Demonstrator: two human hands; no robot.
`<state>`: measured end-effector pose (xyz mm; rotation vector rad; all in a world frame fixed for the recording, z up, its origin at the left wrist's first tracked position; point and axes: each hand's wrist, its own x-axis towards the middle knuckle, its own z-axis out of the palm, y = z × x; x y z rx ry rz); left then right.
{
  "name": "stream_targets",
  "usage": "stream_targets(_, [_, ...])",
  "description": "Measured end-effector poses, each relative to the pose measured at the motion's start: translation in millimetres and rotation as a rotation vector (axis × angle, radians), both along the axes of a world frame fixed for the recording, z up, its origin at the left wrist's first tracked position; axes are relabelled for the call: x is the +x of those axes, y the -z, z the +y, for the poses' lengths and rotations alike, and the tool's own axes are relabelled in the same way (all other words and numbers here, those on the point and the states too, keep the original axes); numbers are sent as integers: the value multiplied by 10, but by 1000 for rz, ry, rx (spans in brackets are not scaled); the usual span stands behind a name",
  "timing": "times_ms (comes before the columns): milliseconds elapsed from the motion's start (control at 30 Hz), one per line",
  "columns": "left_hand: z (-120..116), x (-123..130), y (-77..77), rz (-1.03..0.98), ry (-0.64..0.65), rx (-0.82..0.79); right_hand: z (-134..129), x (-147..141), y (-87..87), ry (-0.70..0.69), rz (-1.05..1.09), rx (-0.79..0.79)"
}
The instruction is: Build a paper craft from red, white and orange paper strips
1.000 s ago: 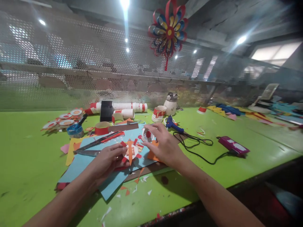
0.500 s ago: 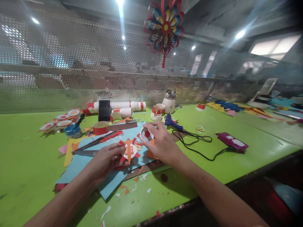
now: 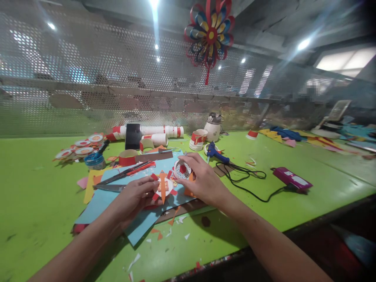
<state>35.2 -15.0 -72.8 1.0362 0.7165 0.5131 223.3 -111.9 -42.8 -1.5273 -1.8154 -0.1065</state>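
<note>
My left hand (image 3: pixel 140 194) is closed on a round white paper cutout (image 3: pixel 167 187) with red tabs around its edge and an orange pointed strip across its middle. In my right hand (image 3: pixel 202 177) is a short paper cup piece (image 3: pixel 182 169), its opening turned toward me, dotted inside with a red patch at the centre. The two paper pieces are close together above blue paper sheets (image 3: pixel 138 231). Scissors (image 3: pixel 123 175) with red handles lie left of the pieces, and orange paper (image 3: pixel 189 188) shows beneath my right hand.
A blue glue gun (image 3: pixel 216 152) lies right of my hands, its black cord running to a purple power box (image 3: pixel 290 179). Behind stand paper cups (image 3: pixel 197 140), a kettle-like bottle (image 3: pixel 213 127) and a phone (image 3: pixel 133 136). At left are a blue jar (image 3: pixel 94 161) and several finished paper discs (image 3: pixel 84 151).
The whole scene has shifted slightly to the right in view. Both hands keep their grips on the paper pieces, with little movement between them.
</note>
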Motion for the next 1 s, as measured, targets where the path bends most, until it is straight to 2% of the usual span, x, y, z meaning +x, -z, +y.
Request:
stream_targets(500, [-16,4,-11,0,-28,21,-41,-28,-48,23,-39,52])
stream_targets(1000, [0,-3,23,-5,-20,26,-46,-22,-40,35,-20,26])
